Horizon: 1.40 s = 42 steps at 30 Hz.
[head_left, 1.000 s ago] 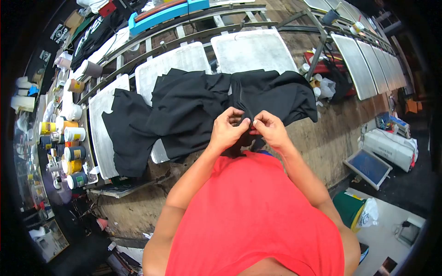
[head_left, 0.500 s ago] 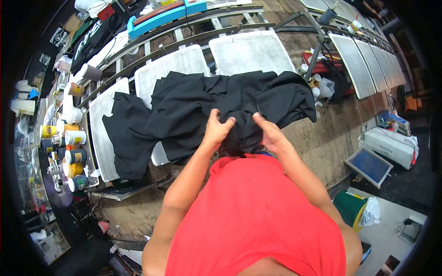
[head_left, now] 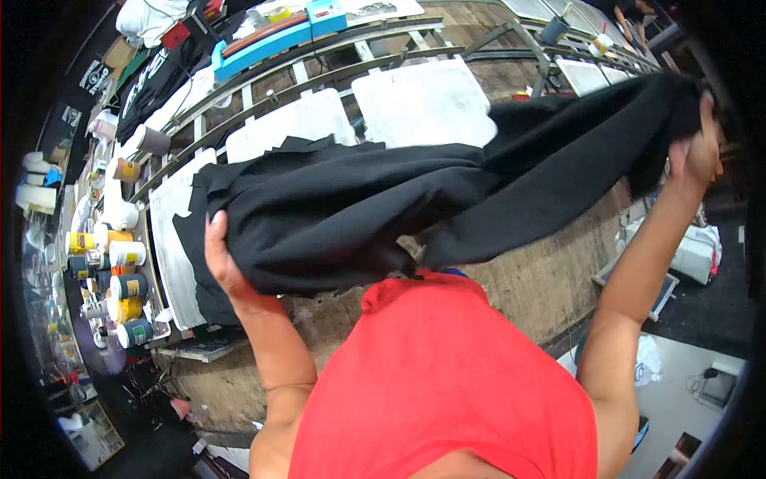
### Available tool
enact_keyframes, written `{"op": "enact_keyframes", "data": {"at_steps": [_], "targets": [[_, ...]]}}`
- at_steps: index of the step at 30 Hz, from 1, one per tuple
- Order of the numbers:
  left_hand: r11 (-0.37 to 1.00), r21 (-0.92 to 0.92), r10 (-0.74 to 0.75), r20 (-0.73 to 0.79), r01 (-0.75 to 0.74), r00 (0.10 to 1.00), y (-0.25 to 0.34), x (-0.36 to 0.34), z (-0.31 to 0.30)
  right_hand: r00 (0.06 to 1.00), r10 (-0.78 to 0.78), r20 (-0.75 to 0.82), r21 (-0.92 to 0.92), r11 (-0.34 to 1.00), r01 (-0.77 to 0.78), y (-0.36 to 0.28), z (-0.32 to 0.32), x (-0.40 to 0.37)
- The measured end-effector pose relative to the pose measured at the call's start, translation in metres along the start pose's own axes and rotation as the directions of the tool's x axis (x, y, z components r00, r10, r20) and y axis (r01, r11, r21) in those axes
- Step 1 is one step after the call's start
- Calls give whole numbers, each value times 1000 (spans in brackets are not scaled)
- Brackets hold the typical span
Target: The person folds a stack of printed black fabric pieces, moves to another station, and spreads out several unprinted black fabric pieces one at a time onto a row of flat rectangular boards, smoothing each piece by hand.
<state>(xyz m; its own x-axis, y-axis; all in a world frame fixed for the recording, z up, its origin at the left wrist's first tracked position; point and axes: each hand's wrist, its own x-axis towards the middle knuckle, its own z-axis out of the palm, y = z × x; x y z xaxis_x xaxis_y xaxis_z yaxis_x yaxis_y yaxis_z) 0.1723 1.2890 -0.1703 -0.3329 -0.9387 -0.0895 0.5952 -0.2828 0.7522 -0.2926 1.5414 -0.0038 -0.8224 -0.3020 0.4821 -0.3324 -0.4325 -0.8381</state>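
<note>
The left hand (head_left: pixel 222 259) clenches one end of a black garment (head_left: pixel 383 199) over the near edge of the white platens (head_left: pixel 423 104), while the right hand (head_left: pixel 696 152), held high, grips the other end past their right edge (ink tubs (head_left: pixel 129 254) stand left).

Matt black cloth garment (head_left: pixel 359 207) — worn, rough white boards (head_left: pixel 423 104) — metal frame (head_left: pixel 319 60)
</note>
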Motion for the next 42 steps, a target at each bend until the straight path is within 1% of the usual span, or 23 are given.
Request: {"op": "enact_keyframes", "data": {"at_steps": [1,3,4,5,6,7,8,11,12,14,15,16,17,18,20,23,26,29,34,37,39,41,42], "targets": [[988,-142,-54,3,53,999,5,-5,7,987,-11,159,61,998,1,-2,16,11],[996,-84,-5,41,9,999,-5,-3,-1,980,37,196,40,998,-45,21,19,53],[971,225,73,63,-85,995,-24,11,-34,618,133,775,257,828,-499,12,22,49],[841,512,143,102,-175,984,-33,19,-53,962,16,274,134,990,-55,28,88,24],[856,503,80,93,-116,992,-41,10,-34,871,192,452,-21,979,-205,-7,134,-29],[868,494,18,83,-57,996,-54,-3,-8,921,283,267,-82,959,-270,22,138,-12],[911,412,-32,106,-15,994,-60,-10,4,930,85,357,135,981,-142,53,157,-18],[979,181,-126,159,97,979,-73,-22,23,836,161,524,-97,987,-130,152,141,10],[980,156,-151,166,125,974,-72,-25,29,765,341,547,-310,931,-193,175,137,3],[980,136,-179,265,147,948,-73,-22,29,677,631,379,-776,615,-139,163,151,-35],[973,174,-187,220,150,957,-75,-25,30,629,640,442,-818,576,-10,155,154,-62],[974,163,-199,269,159,942,-74,-26,33,642,506,575,-712,697,88,161,146,-86],[973,155,-215,317,174,923,-73,-28,37,561,531,635,-670,740,58,146,150,-108],[967,142,-248,340,211,907,-74,-29,38,422,658,624,-598,750,-283,132,152,-128],[961,152,-272,402,229,874,-77,-28,43,356,634,687,-461,759,-460,111,157,-171],[941,178,-338,474,288,813,-84,-30,49,523,445,726,-253,881,-400,108,157,-218],[932,248,-360,557,264,749,-91,-31,50,614,364,700,-342,926,-160,107,150,-225],[911,257,-410,623,321,666,-108,-34,41,673,269,689,-286,954,-89,88,143,-232],[792,516,-579,466,327,669,-86,-58,57,682,-32,731,-145,969,201,86,116,-259],[778,596,-554,504,197,663,-65,-72,73,719,5,695,-191,965,177,69,109,-277],[635,772,-555,482,-30,678,-47,-78,77,708,-67,703,-154,958,243,61,110,-277],[790,569,-552,494,231,672,-39,-90,72,692,-193,695,20,968,250,49,110,-279],[817,573,-457,581,60,674,-35,-92,72,680,-215,701,121,976,184,46,108,-281]]}}
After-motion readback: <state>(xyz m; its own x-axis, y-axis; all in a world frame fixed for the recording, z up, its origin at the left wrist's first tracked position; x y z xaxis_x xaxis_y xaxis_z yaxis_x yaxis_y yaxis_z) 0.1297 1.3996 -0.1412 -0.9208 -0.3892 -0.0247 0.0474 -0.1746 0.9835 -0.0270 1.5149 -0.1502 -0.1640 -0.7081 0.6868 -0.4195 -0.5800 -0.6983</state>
